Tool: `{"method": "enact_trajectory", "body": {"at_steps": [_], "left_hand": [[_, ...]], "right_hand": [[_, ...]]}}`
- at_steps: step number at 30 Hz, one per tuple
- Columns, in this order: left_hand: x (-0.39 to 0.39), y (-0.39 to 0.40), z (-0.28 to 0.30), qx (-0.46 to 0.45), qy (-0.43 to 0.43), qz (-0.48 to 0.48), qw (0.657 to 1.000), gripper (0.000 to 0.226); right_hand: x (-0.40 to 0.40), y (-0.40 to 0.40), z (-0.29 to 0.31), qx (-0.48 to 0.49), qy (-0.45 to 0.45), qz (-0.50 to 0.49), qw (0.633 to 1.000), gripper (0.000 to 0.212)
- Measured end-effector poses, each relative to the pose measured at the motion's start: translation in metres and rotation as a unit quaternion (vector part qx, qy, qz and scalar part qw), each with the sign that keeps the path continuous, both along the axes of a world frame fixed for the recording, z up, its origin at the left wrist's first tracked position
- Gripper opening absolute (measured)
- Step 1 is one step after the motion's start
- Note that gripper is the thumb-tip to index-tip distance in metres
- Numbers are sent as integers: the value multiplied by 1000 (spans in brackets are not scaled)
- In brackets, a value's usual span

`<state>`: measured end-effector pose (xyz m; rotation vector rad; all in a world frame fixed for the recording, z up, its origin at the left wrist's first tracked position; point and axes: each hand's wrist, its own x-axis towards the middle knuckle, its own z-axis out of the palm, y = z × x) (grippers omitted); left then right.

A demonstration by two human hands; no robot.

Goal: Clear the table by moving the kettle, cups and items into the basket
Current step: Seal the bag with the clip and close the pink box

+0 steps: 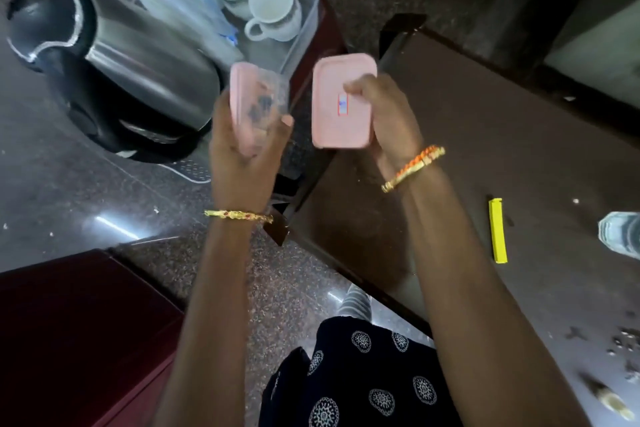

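My left hand (242, 152) grips a small clear box with a pink lid (254, 104), tilted on its side, dark bits inside. My right hand (388, 114) holds a second pink-lidded box (337, 104) with its lid facing me, a small sticker on it. Both boxes hang in the air between the basket and the table. The translucent grey basket (308, 21) at the top holds three white cups (270, 7), mouths up, and a clear plastic bag (173, 0). A steel kettle with a black handle (138, 69) stands to the left of the basket.
The brown table (502, 149) at the right carries a yellow strip (497, 230), part of a clear bottle (623, 234) at the right edge, and crumbs and scraps near the lower right. A dark red surface (69, 333) lies at the lower left. Speckled floor runs between.
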<state>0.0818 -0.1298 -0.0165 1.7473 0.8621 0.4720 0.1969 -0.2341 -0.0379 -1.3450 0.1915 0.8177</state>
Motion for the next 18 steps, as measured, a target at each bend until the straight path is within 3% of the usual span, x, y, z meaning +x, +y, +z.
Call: {"method": "enact_trajectory", "body": {"at_steps": [5,9,15,18], "left_hand": [[-8,41,-9,82,74,25,994,62],[-15,42,-16,151,104,58,981,63],[-11,48,-30,189,131,40,972,66],[-4,51,-36,165,151,25,974,66]], "right_hand": [[20,73,7,-48,-122,-15,991,19],[18,107,-11,-157,-233,58,958,29],[5,122,-41,-290,-399,89,865,41],[8,123,-47,-375,-468,121,791,33]]}}
